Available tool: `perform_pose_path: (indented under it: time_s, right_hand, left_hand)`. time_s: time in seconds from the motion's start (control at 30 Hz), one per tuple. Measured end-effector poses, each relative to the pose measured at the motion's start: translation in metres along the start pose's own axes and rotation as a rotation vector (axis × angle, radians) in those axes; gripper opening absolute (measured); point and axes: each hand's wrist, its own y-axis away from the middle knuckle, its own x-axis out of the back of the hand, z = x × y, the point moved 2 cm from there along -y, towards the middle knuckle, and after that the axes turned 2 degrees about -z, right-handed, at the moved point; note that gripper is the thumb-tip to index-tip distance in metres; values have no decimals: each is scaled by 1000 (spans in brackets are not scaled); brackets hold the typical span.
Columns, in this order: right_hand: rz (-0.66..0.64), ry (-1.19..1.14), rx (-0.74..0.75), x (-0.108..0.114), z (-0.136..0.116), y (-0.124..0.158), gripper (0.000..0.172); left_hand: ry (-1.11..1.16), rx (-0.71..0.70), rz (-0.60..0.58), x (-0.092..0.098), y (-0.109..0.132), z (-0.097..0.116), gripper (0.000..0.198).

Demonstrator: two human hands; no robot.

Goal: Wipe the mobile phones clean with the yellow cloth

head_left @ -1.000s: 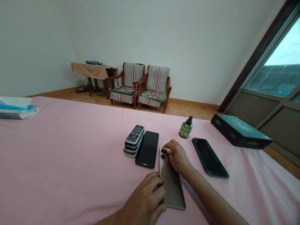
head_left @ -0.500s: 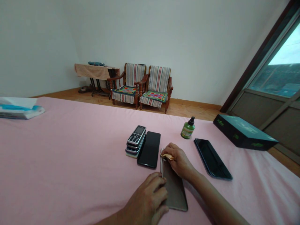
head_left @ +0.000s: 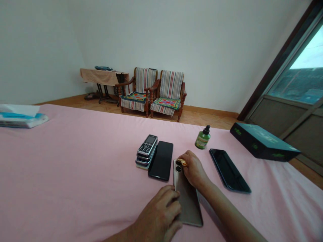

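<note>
A grey-brown smartphone (head_left: 188, 205) lies back side up on the pink sheet, two dark camera lenses showing near its far left corner. My left hand (head_left: 161, 211) grips its near left part, fingers bent over the edge. Pinched in my right hand (head_left: 193, 168) is a small yellow cloth (head_left: 182, 162), pressed at the phone's far end beside the lenses. Just left lies a black smartphone (head_left: 161, 161), screen up. Against it stands a stack of phones with a silver keypad phone (head_left: 147, 145) on top.
A green spray bottle (head_left: 202, 137) stands beyond my right hand. Right of my forearm lies a dark smartphone (head_left: 229, 170), with a black box (head_left: 262, 143) behind it. A tissue pack (head_left: 22, 120) sits far left. Two wooden chairs (head_left: 168, 89) stand past the bed's edge.
My right hand has moved the cloth slightly away and to the right, toward the phone's far edge, uncovering the camera lenses. My left hand stays in place.
</note>
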Motion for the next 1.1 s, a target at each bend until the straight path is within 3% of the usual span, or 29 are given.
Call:
perform_pose_path:
  time_s: [0.2,0.73,0.9,1.1]
  right_hand:
    - [-38,26,21,8,0,9,30]
    - [-132,-99,80,12,-31,59,32]
    - [57,-38,40,7,-12,41,33]
    - [137,-32,-6,5,16,10,25]
  left_hand:
    - [26,-2,10,-1,0,-1,19]
    - [32,35,-6,1,0,4,21]
    - [38,38,3,1,0,3,23]
    - [59,31,-1,3,-1,2,19]
